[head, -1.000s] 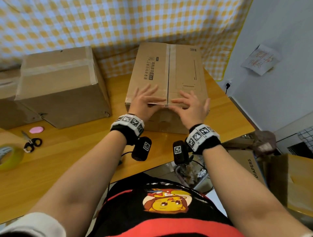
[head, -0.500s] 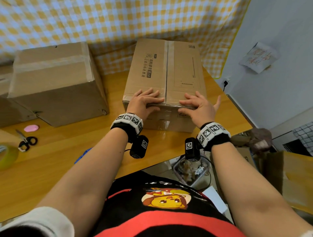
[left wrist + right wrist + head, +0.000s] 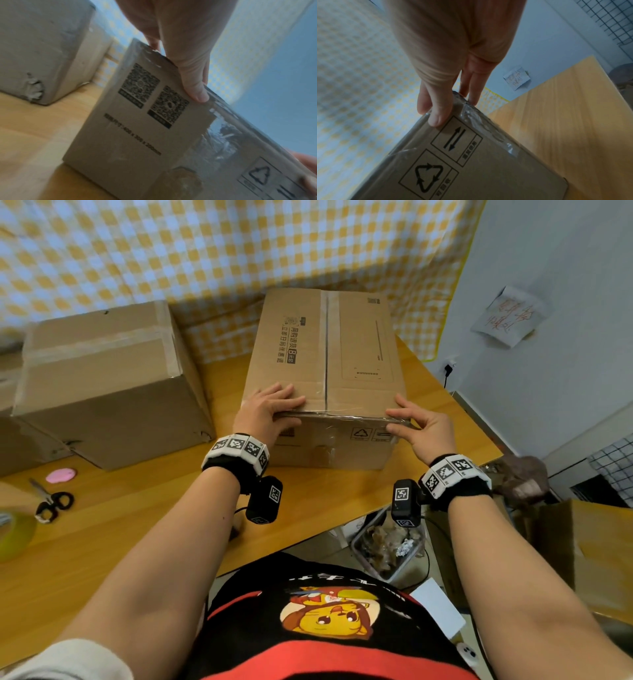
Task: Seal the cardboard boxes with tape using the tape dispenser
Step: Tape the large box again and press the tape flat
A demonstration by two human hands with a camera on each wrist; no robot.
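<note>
A printed cardboard box (image 3: 325, 354) lies on the wooden table (image 3: 137, 525), with clear tape along its top seam and over its near top edge (image 3: 342, 419). My left hand (image 3: 270, 412) rests at the near left corner, fingers flat on top and thumb (image 3: 197, 92) against the front face (image 3: 137, 135). At the near right corner my right hand (image 3: 421, 426) presses the taped edge, fingers straight on top and thumb (image 3: 440, 115) on the front face (image 3: 488, 169). Wrinkled clear tape (image 3: 479, 119) wraps that corner. No tape dispenser shows in either hand.
A second taped box (image 3: 102, 381) stands to the left, with another behind it. Scissors (image 3: 51, 501), a pink disc (image 3: 61, 475) and a yellowish tape roll (image 3: 13, 535) lie at the table's left. Below the table's right edge are a bin (image 3: 387, 546) and a floor box (image 3: 589, 553).
Both hands have slid apart along the box's near top edge, from beside the centre seam out to the left and right corners.
</note>
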